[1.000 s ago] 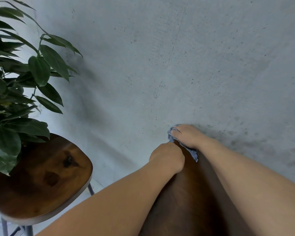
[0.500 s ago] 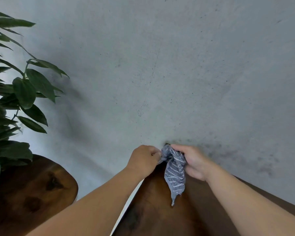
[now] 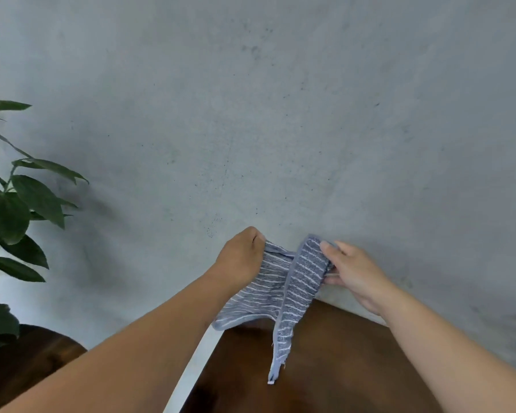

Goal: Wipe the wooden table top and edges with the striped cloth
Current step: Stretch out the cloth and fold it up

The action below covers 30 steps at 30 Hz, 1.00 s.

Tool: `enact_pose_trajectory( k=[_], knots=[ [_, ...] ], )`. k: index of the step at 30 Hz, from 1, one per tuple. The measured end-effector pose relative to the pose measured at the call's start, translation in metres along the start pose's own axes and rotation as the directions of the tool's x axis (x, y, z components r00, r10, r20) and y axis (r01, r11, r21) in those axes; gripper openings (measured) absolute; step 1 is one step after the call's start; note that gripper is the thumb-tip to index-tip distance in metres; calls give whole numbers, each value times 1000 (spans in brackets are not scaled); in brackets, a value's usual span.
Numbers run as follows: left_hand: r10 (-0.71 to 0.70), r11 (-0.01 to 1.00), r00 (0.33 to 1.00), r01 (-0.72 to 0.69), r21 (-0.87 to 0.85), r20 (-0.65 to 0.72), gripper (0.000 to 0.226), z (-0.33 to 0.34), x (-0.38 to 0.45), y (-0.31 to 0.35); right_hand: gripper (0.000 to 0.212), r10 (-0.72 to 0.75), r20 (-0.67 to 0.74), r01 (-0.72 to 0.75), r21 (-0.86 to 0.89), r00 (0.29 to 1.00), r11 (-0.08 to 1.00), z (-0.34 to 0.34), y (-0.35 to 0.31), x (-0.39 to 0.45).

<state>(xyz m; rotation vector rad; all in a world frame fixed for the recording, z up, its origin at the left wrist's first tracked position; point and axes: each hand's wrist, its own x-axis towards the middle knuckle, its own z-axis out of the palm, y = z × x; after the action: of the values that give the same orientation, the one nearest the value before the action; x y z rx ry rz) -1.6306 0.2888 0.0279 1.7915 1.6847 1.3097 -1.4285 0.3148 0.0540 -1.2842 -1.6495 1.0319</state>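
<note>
Aloft, striped cloth (image 3: 283,289) between left hand (image 3: 241,257) and right hand (image 3: 353,274).

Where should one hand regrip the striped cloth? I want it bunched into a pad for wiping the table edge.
Probably the middle of the striped cloth, from above. It hangs spread between the left hand and right hand, tail dangling over the wooden table; gathering there collects both halves.

Two hands (image 3: 245,257), one striped cloth (image 3: 283,290), two wooden tables (image 3: 325,368), one plant (image 3: 18,210).
</note>
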Motion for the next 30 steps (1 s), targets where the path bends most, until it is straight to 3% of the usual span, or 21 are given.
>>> enact_pose_trajectory(
  k=[4, 9, 11, 13, 15, 18, 20, 24, 27, 30],
  knots=[
    [23, 998, 994, -17, -58, 104, 14, -11, -6, 34, 23, 35, -60, -24, 168, 998, 985, -17, -24, -20],
    [121, 992, 988, -116, -53, 97, 26, -11, -10, 75, 19, 172, -133, -156, 122, 976, 980, -54, -43, -56],
    [180, 983, 978, -176, -42, 104, 27, -4, -15, 97, 26, 198, -84, -188, 115, 977, 975, -69, -50, -75],
    [231, 973, 966, -227, -47, 118, 29, 4, -21, 120, 26, 199, -77, -198, 12, 977, 980, -85, -57, -96],
    [273, 962, 943, -264, -72, 191, 29, 9, -28, 140, 11, 172, -127, -192, -168, 977, 967, -103, -63, -118],
    [332, 937, 875, -349, -16, 352, 26, 17, -41, 169, 19, 136, -228, -208, -328, 964, 922, -143, -62, -151],
    [364, 921, 846, -390, -13, 390, 25, 23, -50, 187, 25, 125, -277, -226, -373, 953, 900, -165, -62, -176],
    [350, 930, 821, -360, -67, 451, 37, 42, -76, 227, 37, 145, -313, -226, -241, 939, 944, -212, -57, -226],
    [317, 949, 811, -274, -159, 492, 42, 60, -95, 253, 23, 193, -312, -231, -88, 930, 969, -250, -47, -261],
    [284, 958, 816, -220, -185, 503, 42, 85, -117, 285, 20, 224, -395, -265, -52, 891, 963, -285, -38, -303]
  ],
)
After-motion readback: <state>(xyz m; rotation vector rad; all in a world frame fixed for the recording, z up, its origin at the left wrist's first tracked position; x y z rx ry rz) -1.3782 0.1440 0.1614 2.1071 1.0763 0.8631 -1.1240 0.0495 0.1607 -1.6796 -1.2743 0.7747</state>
